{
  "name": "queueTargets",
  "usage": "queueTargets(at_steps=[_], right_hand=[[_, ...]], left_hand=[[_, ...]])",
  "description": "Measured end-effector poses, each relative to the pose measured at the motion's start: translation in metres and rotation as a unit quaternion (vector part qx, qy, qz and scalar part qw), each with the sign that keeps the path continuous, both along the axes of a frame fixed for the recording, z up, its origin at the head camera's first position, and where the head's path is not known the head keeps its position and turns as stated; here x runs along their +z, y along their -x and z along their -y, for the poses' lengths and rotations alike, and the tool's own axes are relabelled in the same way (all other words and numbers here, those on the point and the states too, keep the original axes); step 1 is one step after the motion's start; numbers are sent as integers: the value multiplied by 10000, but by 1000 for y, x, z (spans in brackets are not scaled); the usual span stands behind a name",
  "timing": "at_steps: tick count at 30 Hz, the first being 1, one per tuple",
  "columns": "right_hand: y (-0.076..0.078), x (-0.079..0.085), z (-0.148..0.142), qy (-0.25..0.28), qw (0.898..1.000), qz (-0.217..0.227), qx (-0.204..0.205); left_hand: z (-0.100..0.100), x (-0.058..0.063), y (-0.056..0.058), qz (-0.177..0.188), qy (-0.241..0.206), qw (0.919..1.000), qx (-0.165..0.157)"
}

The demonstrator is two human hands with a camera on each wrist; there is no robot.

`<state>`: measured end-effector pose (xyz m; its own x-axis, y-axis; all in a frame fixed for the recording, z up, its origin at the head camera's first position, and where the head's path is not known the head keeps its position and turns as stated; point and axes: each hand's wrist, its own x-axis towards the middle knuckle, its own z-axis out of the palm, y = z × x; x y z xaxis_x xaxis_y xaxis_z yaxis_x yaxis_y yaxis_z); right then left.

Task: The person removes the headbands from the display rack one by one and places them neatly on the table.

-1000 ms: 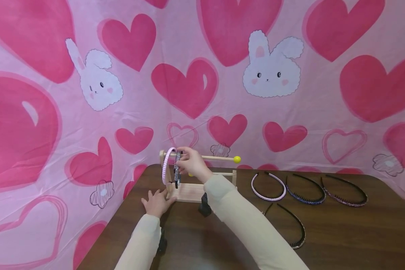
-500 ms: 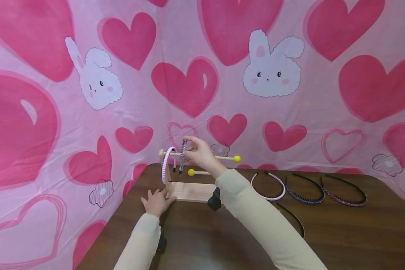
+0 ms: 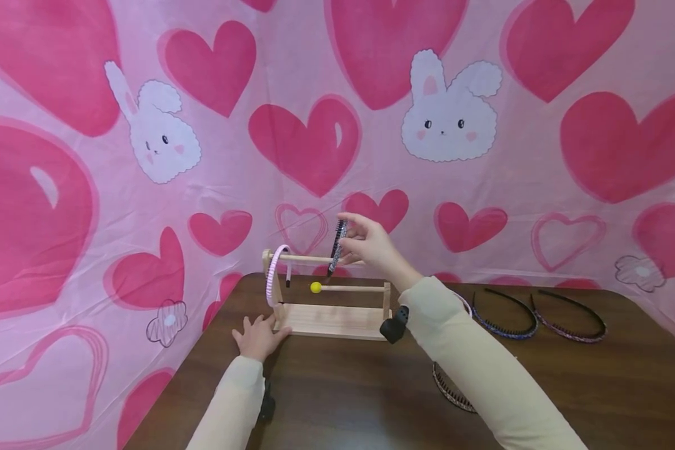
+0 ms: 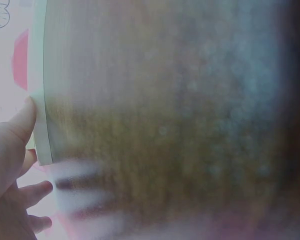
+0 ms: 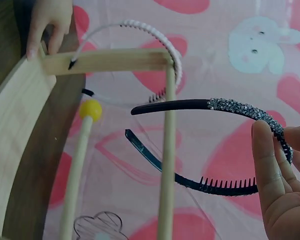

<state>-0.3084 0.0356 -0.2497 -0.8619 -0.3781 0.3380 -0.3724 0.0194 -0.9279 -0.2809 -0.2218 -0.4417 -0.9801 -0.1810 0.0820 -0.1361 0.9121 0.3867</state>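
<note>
My right hand (image 3: 374,247) pinches a black toothed headband (image 3: 339,244) with silver sparkling stones along its band. In the right wrist view, the headband's two ends pass on either side of the upper wooden rod (image 5: 167,150). A pink-and-white wrapped headband (image 3: 271,281) hangs on that rod beside the left post. My left hand (image 3: 257,337) rests with spread fingers at the left end of the rack's wooden base (image 3: 332,320). In the left wrist view, its thumb touches the edge of the pale wood (image 4: 40,125).
A lower rod (image 3: 354,289) with a yellow ball (image 3: 315,287) at its tip points left from the right post. On the brown table (image 3: 337,387) lie a blue headband (image 3: 509,333), a reddish one (image 3: 576,334) and a dark one (image 3: 452,395), partly behind my right sleeve.
My right hand has carried the silver-stoned headband rightward and up along the upper rod, away from the pink one. My left hand has stayed at the base.
</note>
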Motion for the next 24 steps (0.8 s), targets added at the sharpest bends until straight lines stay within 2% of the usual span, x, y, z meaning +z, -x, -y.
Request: queueTargets(at_steps=[12,24], right_hand=[[-9,5,-49,-251,9988,-210,-356],[-12,0,-105,-450,9959,-300,-729]], left_hand=[[0,0,-1,-87,90,9999,-13],[0,0,-1,-87,105,9999,-51]])
